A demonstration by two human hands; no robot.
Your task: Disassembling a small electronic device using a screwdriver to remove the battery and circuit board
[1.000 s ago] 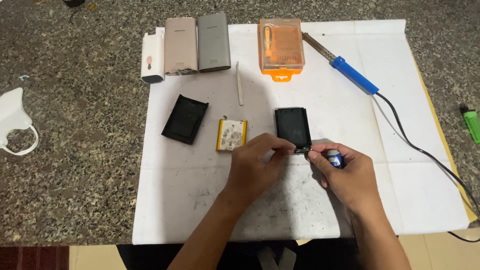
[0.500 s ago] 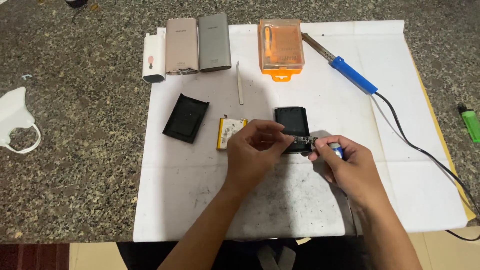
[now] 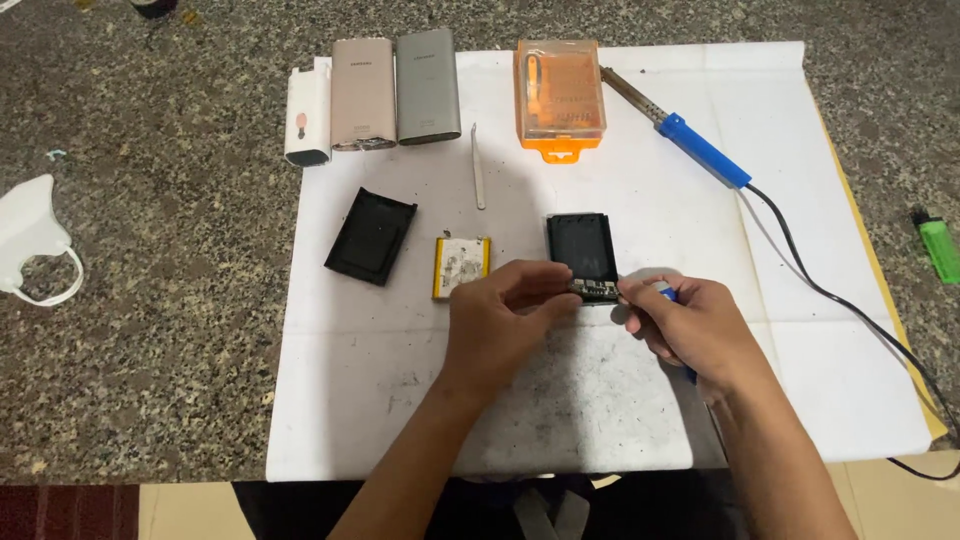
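Hands: both meet at the near end of a small black open casing [image 3: 583, 247] on the white sheet [image 3: 820, 330]
Left hand [image 3: 500, 325]: fingers curled, fingertips pinching the casing's near edge
Right hand [image 3: 690, 325]: closed round a blue-handled tool [image 3: 668, 293], tip at the casing
Beside casing: yellow-edged flat battery [image 3: 461, 266], then black cover [image 3: 371, 236]
Far edge: tweezers [image 3: 478, 180], orange bit case [image 3: 558, 95], blue soldering iron [image 3: 690, 143], three power banks [image 3: 375, 95]

Left hand [image 3: 500, 320] palm down, fingers curled in a pinch, right hand [image 3: 695, 325] fisted beside it, forearms angled inward
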